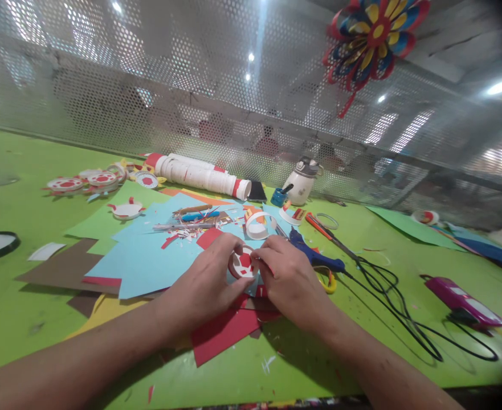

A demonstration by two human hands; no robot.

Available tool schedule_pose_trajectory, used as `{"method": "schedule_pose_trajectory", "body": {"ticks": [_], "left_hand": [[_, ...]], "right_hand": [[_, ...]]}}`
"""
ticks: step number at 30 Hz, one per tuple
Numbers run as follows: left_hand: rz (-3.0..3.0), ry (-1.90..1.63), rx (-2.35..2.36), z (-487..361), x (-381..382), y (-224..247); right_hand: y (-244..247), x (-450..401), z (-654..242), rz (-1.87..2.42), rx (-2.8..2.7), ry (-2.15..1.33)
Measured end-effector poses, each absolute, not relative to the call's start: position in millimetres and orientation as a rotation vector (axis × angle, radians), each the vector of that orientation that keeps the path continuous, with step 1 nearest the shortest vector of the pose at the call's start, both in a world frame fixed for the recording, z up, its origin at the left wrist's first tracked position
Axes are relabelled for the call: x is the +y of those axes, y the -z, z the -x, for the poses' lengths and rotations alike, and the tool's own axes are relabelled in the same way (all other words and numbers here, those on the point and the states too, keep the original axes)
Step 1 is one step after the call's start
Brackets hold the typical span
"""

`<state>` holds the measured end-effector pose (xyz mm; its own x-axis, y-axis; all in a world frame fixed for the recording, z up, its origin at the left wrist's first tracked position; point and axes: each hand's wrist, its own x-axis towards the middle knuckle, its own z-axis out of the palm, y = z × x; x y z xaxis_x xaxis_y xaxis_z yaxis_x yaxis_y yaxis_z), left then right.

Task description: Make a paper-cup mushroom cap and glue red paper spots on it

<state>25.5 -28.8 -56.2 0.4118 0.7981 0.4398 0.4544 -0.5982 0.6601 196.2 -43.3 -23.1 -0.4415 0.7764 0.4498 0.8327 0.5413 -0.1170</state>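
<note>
My left hand (216, 267) is closed around the rim of a small round white paper cup base (246, 263) with red patches on its face. My right hand (289, 276) pinches at the right edge of that piece; what lies between its fingertips is too small to name. Under both hands spreads a pile of coloured paper, with a light blue sheet (148, 262) on top and a red sheet (225, 333) nearest me. Just beyond the right hand lies a blue glue gun (314, 252). White paper rings (257, 228) stand behind the fingers.
Paper scraps and pens (195, 216) lie on the blue sheets. Stacked paper cups (199, 175), a jug (302, 182) and a blue jar (278, 196) stand farther back. Finished red-and-white discs (101, 179) sit at left. A black cable (387, 302) loops toward a magenta device (464, 302).
</note>
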Motion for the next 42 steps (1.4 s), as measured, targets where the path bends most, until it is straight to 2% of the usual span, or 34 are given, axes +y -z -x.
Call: {"method": "schedule_pose_trajectory", "body": {"ticks": [26,37,42], "left_hand": [[-2.249,-1.008,1.072,-25.5,-28.3,53.4],[-2.218,-1.053,1.05,-23.5,-29.1,49.3],[-2.223,-1.075,1.039,-23.4,-30.8,48.2]], "right_hand": [[24.7,-45.9,-198.4,1.265,-2.415,0.3],[1.7,-45.3,-210.3,1.17,-2.031,0.019],[3.2,-38.8,-209.9,1.371,-1.845,-0.379]]}}
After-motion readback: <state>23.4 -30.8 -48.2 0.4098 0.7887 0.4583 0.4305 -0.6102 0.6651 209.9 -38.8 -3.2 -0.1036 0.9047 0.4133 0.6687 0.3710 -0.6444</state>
